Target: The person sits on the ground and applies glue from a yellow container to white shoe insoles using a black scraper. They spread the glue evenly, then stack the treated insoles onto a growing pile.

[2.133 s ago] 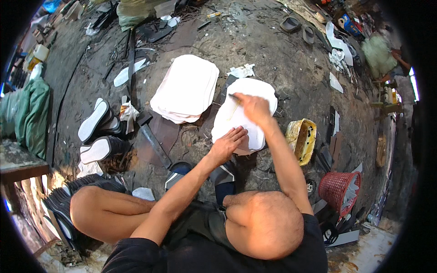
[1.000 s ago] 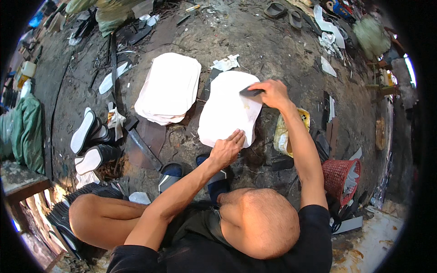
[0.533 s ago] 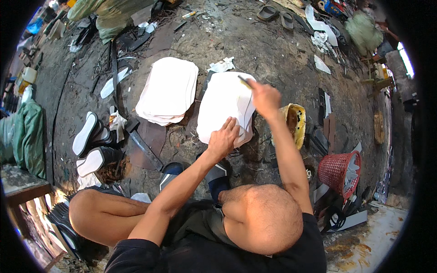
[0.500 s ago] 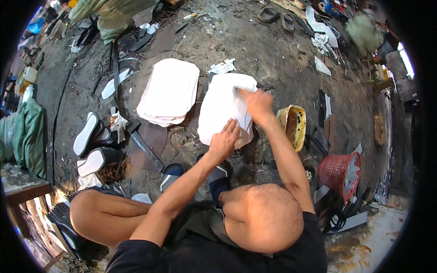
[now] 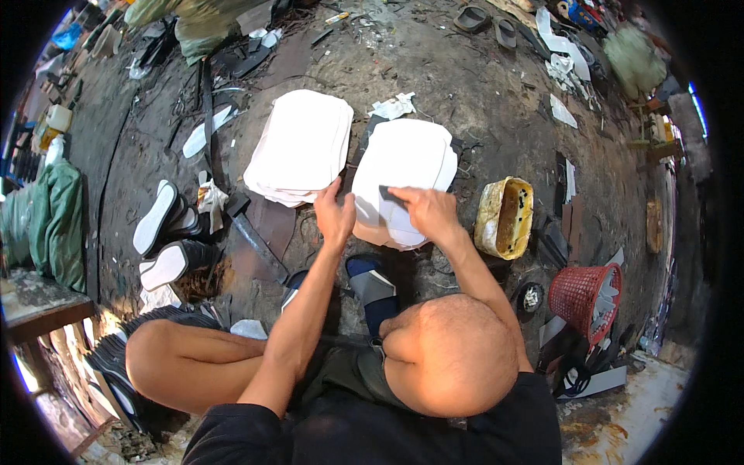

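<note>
Two stacks of white sheets with rounded corners lie side by side on the floor before me. My right hand [image 5: 431, 214] is closed on a small dark flat spreader [image 5: 392, 194], held against the top of the right stack [image 5: 407, 151]. My left hand [image 5: 335, 217] is between the stacks, its thumb and fingers apart, the fingertips at the near right corner of the left stack [image 5: 298, 139]. Nothing shows in that hand. Just right of my right hand stands a cut-open yellowish tub [image 5: 502, 218] with amber residue inside.
A hammer [image 5: 260, 244] and white-soled shoes [image 5: 164, 267] lie to the left, near a green sack [image 5: 54, 221]. On the right are a red basket [image 5: 577, 291] holding grey pieces and a small round dish [image 5: 530, 297]. Scraps and a pair of slippers [image 5: 473, 19] litter the far floor.
My left hand has left the right stack and moved left to the corner of the other stack. My right hand has drawn the spreader nearer to me. The view has shifted slightly.
</note>
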A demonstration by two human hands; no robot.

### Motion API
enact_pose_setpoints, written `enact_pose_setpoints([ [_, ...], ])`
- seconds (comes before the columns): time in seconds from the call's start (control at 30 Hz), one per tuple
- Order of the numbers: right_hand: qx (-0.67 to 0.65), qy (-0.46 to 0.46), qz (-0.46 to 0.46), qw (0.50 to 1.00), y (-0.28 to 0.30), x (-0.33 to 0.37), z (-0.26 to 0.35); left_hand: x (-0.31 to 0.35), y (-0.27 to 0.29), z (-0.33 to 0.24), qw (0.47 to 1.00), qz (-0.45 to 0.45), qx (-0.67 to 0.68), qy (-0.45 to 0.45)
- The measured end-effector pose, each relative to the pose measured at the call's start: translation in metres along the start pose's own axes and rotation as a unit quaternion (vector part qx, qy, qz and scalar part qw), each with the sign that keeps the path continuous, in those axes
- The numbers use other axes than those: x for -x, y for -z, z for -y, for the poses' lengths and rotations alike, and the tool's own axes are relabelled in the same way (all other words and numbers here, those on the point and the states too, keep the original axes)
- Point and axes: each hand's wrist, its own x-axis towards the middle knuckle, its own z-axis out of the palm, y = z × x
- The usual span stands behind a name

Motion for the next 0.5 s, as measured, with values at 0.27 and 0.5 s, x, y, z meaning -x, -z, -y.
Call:
enact_pose_setpoints([
  [0.27,0.162,0.102,-0.018,0.981,-0.024,0.088,0.012,0.002,0.005,-0.042,0.995,0.097,0.033,0.008],
  [0.5,0.125,0.106,-0.015,0.986,-0.018,0.106,0.009,0.009,0.001,-0.068,0.960,0.128,0.246,0.039],
])
